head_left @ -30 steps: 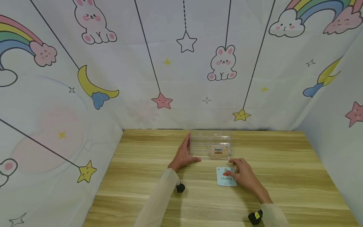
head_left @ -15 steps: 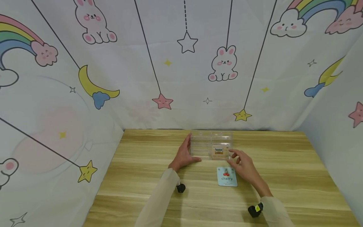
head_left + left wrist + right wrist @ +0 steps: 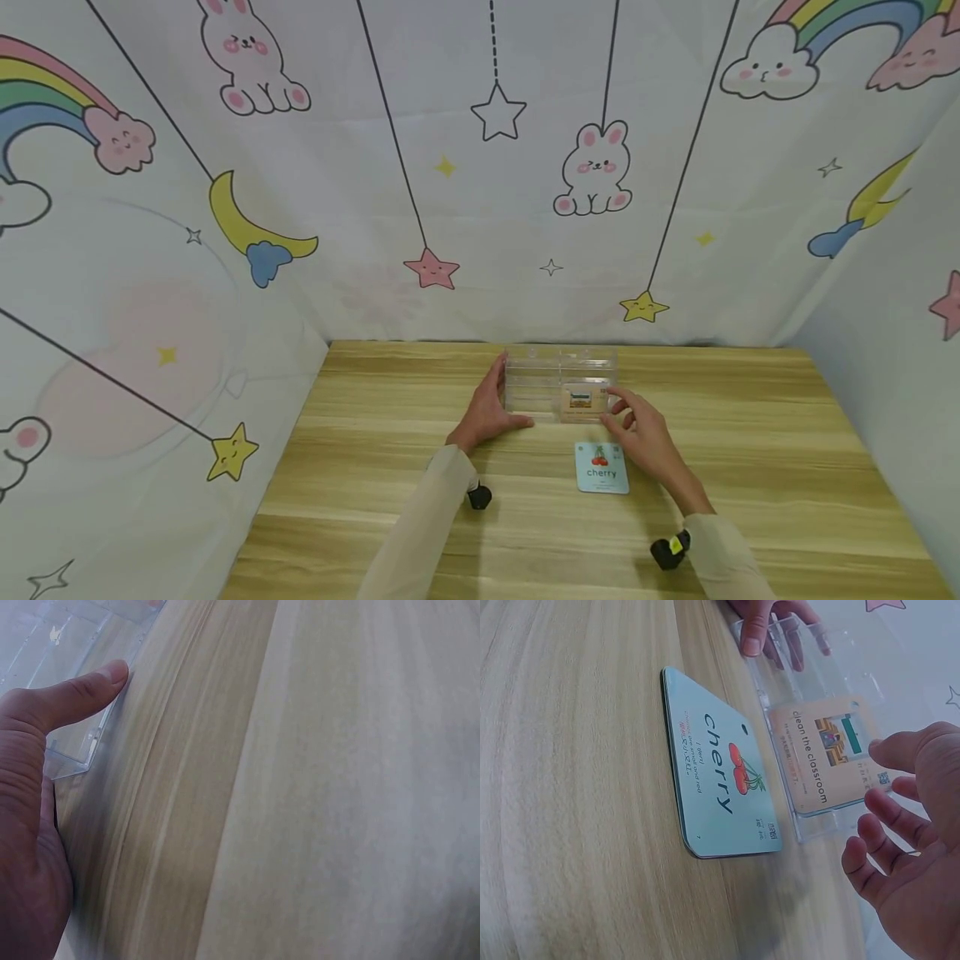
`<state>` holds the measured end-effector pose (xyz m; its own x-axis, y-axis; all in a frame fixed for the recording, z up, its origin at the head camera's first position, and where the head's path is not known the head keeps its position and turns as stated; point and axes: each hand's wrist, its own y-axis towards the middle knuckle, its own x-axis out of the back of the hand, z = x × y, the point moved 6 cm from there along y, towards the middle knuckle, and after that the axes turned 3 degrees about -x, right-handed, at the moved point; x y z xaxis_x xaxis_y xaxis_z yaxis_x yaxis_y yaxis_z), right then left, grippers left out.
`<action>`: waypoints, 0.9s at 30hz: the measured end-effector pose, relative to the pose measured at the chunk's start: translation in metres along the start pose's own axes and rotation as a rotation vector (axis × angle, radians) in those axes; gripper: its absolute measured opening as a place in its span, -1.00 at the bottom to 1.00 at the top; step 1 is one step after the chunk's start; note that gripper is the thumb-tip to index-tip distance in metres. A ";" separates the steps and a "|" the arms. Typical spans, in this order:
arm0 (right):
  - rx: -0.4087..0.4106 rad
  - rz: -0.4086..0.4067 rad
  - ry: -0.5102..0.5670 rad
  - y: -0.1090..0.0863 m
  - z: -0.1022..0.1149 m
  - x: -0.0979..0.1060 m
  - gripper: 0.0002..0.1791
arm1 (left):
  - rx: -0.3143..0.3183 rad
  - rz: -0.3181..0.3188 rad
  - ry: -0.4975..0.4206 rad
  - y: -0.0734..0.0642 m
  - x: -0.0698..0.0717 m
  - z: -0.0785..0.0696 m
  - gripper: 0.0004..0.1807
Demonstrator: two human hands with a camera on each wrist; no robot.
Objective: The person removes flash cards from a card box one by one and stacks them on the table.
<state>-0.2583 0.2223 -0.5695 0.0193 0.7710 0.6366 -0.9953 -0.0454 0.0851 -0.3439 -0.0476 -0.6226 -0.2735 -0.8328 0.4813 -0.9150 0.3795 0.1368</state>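
A clear plastic box [image 3: 532,395] with compartments stands near the back of the table. My left hand [image 3: 482,417] grips its left end, thumb along the front edge and fingers on the side. In the box's front right compartment sits a tan flashcard [image 3: 817,761] reading "clean the classroom", with a teal edge showing beneath it. My right hand [image 3: 647,435] is at that card's right edge, fingers loosely bent; whether the fingertips press the card is unclear. A light blue "cherry" flashcard [image 3: 602,468], apparently the top of a stack, lies in front of the box.
The wooden table [image 3: 375,500] ends at a white cloth wall [image 3: 480,308] with bunnies and stars, just behind the box. More printed cloth rises at both sides. A dark wrist camera [image 3: 669,550] sits by my right sleeve.
My right hand has moved from the cherry card up to the right edge of the tan card in the box. My left hand has stayed at the box's left end.
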 end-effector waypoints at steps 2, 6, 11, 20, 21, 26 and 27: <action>-0.008 0.004 0.002 0.000 -0.001 0.000 -0.47 | -0.001 0.000 0.000 0.000 0.000 0.000 0.48; -0.002 0.004 0.005 0.001 -0.001 0.000 -0.47 | 0.010 0.007 -0.004 0.001 -0.001 0.001 0.48; 0.010 0.005 0.010 0.001 0.001 0.000 -0.47 | 0.025 0.023 -0.006 0.000 -0.001 0.002 0.49; -0.025 -0.005 0.026 0.004 0.000 0.002 -0.51 | 0.022 0.017 -0.014 0.000 -0.001 0.001 0.49; -0.019 -0.012 0.024 0.003 0.000 0.002 -0.52 | 0.023 0.017 -0.017 0.000 -0.001 0.001 0.49; 0.017 -0.040 0.030 0.001 0.000 0.003 -0.56 | 0.022 0.019 -0.017 0.000 -0.001 0.002 0.48; 0.022 -0.042 0.031 0.001 0.000 0.003 -0.56 | 0.021 0.020 -0.016 0.000 -0.001 0.002 0.48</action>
<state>-0.2588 0.2251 -0.5676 0.0579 0.7917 0.6082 -0.9914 -0.0263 0.1285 -0.3444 -0.0471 -0.6248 -0.2965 -0.8314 0.4700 -0.9151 0.3881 0.1092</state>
